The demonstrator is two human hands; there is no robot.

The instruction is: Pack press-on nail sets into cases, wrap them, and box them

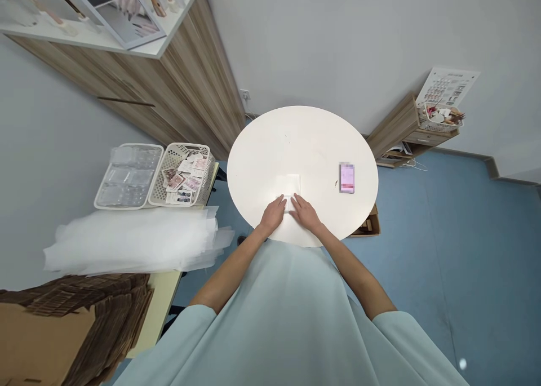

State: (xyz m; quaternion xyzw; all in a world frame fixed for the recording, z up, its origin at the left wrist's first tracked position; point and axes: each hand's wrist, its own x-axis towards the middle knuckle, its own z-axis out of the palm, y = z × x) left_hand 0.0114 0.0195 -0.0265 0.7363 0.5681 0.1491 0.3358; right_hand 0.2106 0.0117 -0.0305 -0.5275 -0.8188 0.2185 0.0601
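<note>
A small white flat piece (289,204) lies near the front edge of the round white table (296,132), between my two hands. Its far part spreads out as a pale, thin, box-like or sheet-like square (294,182); against the white top I cannot tell which. My left hand (274,213) grips its left edge with the fingers pointing forward and inward. On the opposite edge, my right hand (305,212) has its fingers and thumb closed in the same way. To the right of my hands a phone (347,178) with a pink screen lies flat.
At left stand a white basket of clear plastic boxes (129,174) and a basket of printed cards (181,177). Nearer lie white plastic sheets (135,242) and flattened cardboard (51,341). A wooden cabinet (186,76) and a small shelf (406,128) flank the table. An open carton (369,225) is below.
</note>
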